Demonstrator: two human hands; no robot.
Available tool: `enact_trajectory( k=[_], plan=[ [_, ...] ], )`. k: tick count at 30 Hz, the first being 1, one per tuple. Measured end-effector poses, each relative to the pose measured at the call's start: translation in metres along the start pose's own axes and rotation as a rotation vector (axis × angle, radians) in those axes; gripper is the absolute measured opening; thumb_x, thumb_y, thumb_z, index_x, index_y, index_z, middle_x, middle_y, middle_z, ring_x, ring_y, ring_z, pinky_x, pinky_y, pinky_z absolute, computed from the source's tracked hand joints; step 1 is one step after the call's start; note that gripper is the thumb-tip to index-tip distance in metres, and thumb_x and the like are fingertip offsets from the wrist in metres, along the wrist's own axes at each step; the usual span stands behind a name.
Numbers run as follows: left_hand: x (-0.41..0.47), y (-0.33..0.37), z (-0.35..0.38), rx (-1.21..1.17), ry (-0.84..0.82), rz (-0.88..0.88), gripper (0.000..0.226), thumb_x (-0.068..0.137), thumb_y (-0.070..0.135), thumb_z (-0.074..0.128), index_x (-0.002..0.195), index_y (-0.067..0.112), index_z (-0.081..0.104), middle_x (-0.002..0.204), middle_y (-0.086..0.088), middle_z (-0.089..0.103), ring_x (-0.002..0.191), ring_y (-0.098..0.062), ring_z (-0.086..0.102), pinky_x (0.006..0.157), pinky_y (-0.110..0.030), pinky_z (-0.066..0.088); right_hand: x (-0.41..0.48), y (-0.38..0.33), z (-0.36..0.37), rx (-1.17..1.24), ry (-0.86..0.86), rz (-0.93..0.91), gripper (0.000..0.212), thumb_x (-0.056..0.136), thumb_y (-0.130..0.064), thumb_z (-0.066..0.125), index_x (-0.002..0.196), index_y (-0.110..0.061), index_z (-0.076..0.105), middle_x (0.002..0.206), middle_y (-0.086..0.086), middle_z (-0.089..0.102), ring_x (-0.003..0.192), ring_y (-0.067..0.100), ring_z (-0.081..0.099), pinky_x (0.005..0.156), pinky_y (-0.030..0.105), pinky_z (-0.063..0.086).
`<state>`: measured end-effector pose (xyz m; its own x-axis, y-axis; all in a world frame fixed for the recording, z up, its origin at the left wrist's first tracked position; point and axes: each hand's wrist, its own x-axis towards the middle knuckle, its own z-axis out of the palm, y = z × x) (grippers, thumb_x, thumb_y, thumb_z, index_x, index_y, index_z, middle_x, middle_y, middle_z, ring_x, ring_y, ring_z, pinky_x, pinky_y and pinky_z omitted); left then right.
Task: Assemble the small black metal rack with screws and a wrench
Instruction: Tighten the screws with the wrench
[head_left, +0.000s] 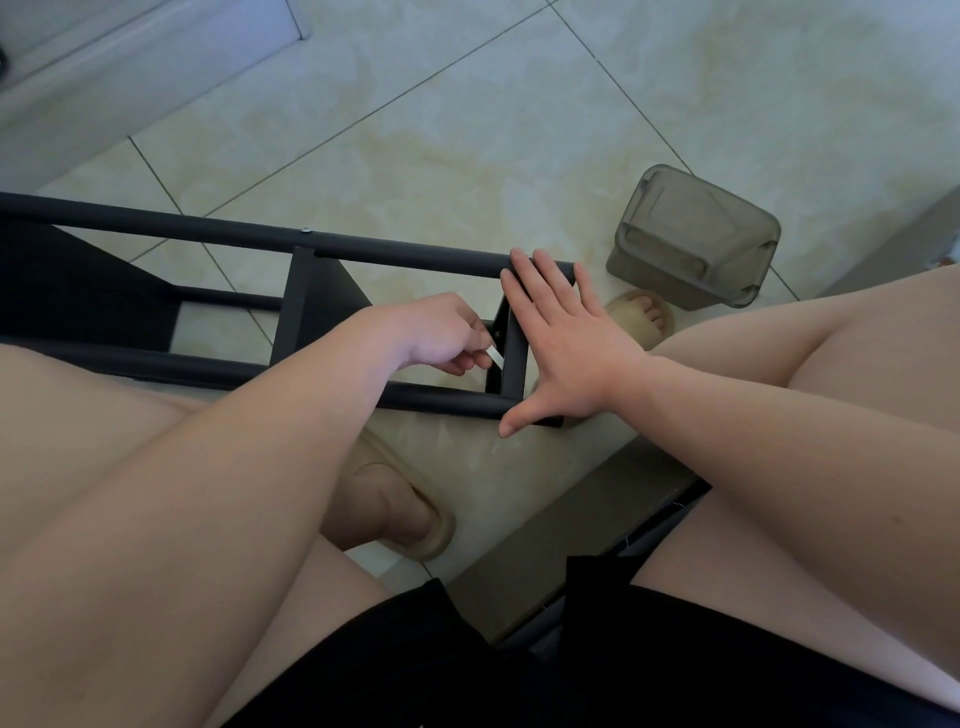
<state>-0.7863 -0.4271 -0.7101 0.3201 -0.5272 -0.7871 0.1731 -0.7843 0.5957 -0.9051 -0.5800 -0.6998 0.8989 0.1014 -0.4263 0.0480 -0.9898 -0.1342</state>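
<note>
Left hand (431, 332) reaches in from the lower left and pinches a small flat silvery wrench (497, 358) between thumb and curled fingers. The tool's tip is set against the inner face of the short end bar (515, 353) of the black metal rack (415, 254). Right hand (566, 353) comes in from the right and lies flat and spread on that same end of the frame, fingers straight and grasping nothing. Its fingertips rest on the far long tube and its thumb points out beside the end of the near long tube (447, 400). The rack lies on its side on the pale tiled floor (467, 130), between the person's bare knees, its two long tubes running off to the left edge of the view. A flat black shelf panel (311, 301) stands between the tubes, and a small bright screw (306, 229) sits on top of the far tube just above that panel. A smoky grey see-through plastic container (691, 239) sits on the tiles just beyond the rack's right end, apart from it. One foot in a beige slipper (421, 525) rests below the near tube, and the toes of another slippered foot (641, 317) show behind the right wrist. Black shorts (415, 665) fill the bottom of the view.
</note>
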Motion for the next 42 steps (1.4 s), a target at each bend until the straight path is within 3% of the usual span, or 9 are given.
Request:
enact_trajectory(
  k=[8, 12, 17, 20, 26, 35, 39, 42],
  plan=[
    [-0.006, -0.006, -0.002, 0.099, 0.007, 0.008, 0.024, 0.102, 0.014, 0.051, 0.084, 0.012, 0.066, 0.072, 0.008, 0.071, 0.07, -0.01, 0.06, 0.074, -0.024, 0.057, 0.0, -0.001, 0.0, 0.0, -0.002, -0.002, 0.159, 0.047, -0.106, 0.039, 0.159, -0.009, -0.018, 0.165, 0.009, -0.03, 0.151, 0.027, -0.03, 0.122, 0.051, -0.017],
    [-0.01, -0.009, -0.002, 0.15, 0.0, 0.02, 0.024, 0.102, 0.013, 0.051, 0.085, 0.012, 0.068, 0.078, 0.006, 0.072, 0.074, -0.01, 0.06, 0.079, -0.027, 0.055, 0.0, -0.001, 0.0, 0.0, -0.002, -0.001, 0.159, 0.047, -0.106, 0.039, 0.159, -0.008, -0.017, 0.165, 0.009, -0.03, 0.151, 0.026, -0.031, 0.122, 0.052, -0.016],
    [-0.016, -0.014, -0.003, 0.204, -0.035, 0.01, 0.021, 0.102, 0.018, 0.053, 0.087, 0.018, 0.068, 0.083, 0.013, 0.076, 0.083, -0.008, 0.065, 0.075, -0.024, 0.051, 0.0, -0.001, 0.001, -0.007, -0.003, 0.001, 0.159, 0.046, -0.107, 0.036, 0.159, -0.008, -0.017, 0.165, 0.008, -0.03, 0.151, 0.027, -0.031, 0.122, 0.052, -0.016],
    [-0.018, -0.017, -0.002, 0.263, -0.026, 0.018, 0.02, 0.1, 0.021, 0.058, 0.086, 0.022, 0.071, 0.095, 0.009, 0.077, 0.092, -0.012, 0.066, 0.083, -0.027, 0.048, 0.0, -0.001, 0.0, -0.009, 0.001, 0.001, 0.159, 0.046, -0.108, 0.035, 0.159, -0.009, -0.017, 0.165, 0.008, -0.029, 0.152, 0.027, -0.03, 0.122, 0.052, -0.016],
    [-0.018, -0.017, 0.0, 0.371, -0.04, 0.001, 0.02, 0.096, 0.025, 0.063, 0.077, 0.03, 0.068, 0.081, 0.01, 0.063, 0.08, -0.01, 0.054, 0.071, -0.028, 0.038, -0.001, -0.002, -0.001, -0.009, -0.002, -0.002, 0.158, 0.048, -0.107, 0.038, 0.159, -0.009, -0.018, 0.166, 0.008, -0.029, 0.152, 0.027, -0.029, 0.124, 0.053, -0.013],
    [-0.021, -0.012, -0.015, 0.31, 0.037, 0.029, 0.015, 0.092, 0.02, 0.064, 0.087, 0.023, 0.077, 0.078, 0.013, 0.076, 0.074, 0.001, 0.07, 0.07, -0.023, 0.049, -0.001, -0.002, -0.001, 0.003, -0.013, 0.003, 0.159, 0.047, -0.106, 0.04, 0.159, -0.009, -0.019, 0.165, 0.007, -0.03, 0.151, 0.027, -0.03, 0.124, 0.053, -0.014],
    [-0.019, -0.004, -0.016, 0.358, 0.083, 0.063, 0.015, 0.084, 0.022, 0.067, 0.08, 0.03, 0.079, 0.078, 0.012, 0.076, 0.078, -0.009, 0.067, 0.076, -0.029, 0.054, -0.001, -0.002, 0.0, 0.006, -0.008, -0.002, 0.158, 0.048, -0.106, 0.04, 0.159, -0.009, -0.019, 0.165, 0.008, -0.03, 0.151, 0.027, -0.03, 0.123, 0.052, -0.015],
    [-0.018, -0.001, -0.012, 0.226, 0.103, 0.073, 0.013, 0.083, 0.02, 0.07, 0.078, 0.028, 0.078, 0.077, 0.01, 0.075, 0.077, -0.011, 0.066, 0.075, -0.026, 0.056, -0.001, -0.002, 0.0, -0.002, -0.009, -0.002, 0.158, 0.049, -0.106, 0.04, 0.158, -0.009, -0.019, 0.165, 0.009, -0.03, 0.151, 0.027, -0.03, 0.123, 0.052, -0.016]
  ],
)
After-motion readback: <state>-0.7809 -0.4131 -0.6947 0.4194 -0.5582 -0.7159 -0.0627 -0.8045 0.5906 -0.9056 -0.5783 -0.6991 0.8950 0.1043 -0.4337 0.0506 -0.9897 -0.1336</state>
